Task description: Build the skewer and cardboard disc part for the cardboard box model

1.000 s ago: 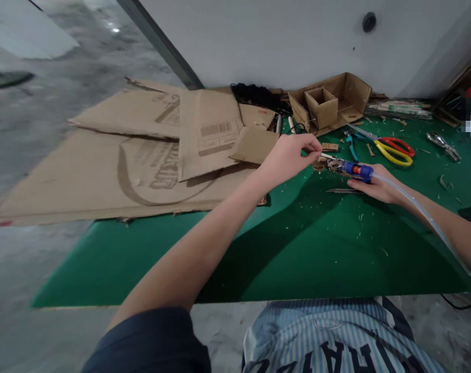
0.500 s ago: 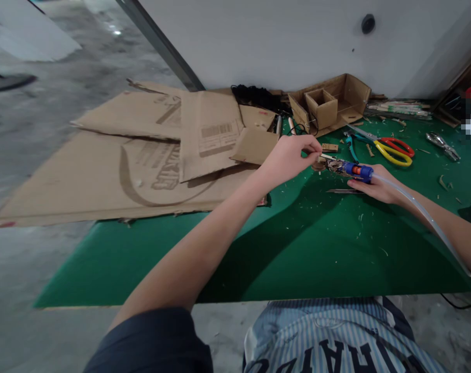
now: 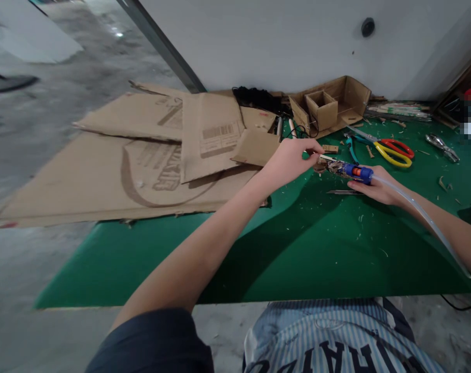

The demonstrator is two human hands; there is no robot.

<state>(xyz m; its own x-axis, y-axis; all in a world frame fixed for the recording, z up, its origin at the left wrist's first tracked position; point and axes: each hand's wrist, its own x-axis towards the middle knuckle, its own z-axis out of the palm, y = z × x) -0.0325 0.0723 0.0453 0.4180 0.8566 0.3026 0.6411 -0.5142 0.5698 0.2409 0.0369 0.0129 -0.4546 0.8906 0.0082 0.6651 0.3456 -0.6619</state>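
Note:
My right hand [image 3: 383,189] is wrapped round a blue hot glue gun [image 3: 357,173], its nozzle end pointing left. From the back of the gun a long clear glue stick [image 3: 429,216] curves down over my right forearm. My left hand [image 3: 297,158] is closed in a pinch on a thin pale strip [image 3: 327,158] just beside the nozzle; whether strip and nozzle touch I cannot tell. Below the nozzle end sits a small brown piece [image 3: 319,168], partly hidden by my fingers. A thin metal blade [image 3: 342,192] lies on the green table under the gun.
Scissors with red and yellow handles [image 3: 393,153], teal-handled pliers [image 3: 351,147] and a metal tool [image 3: 442,146] lie beyond my right hand. An open cardboard box structure [image 3: 323,111] stands against the wall. Large cardboard sheets [image 3: 153,176] cover the left side. Scraps dot the green tabletop [image 3: 297,264].
My left hand has shifted very slightly to the right and down, with the thin pale strip still pinched. The glue gun and my right hand have hardly moved.

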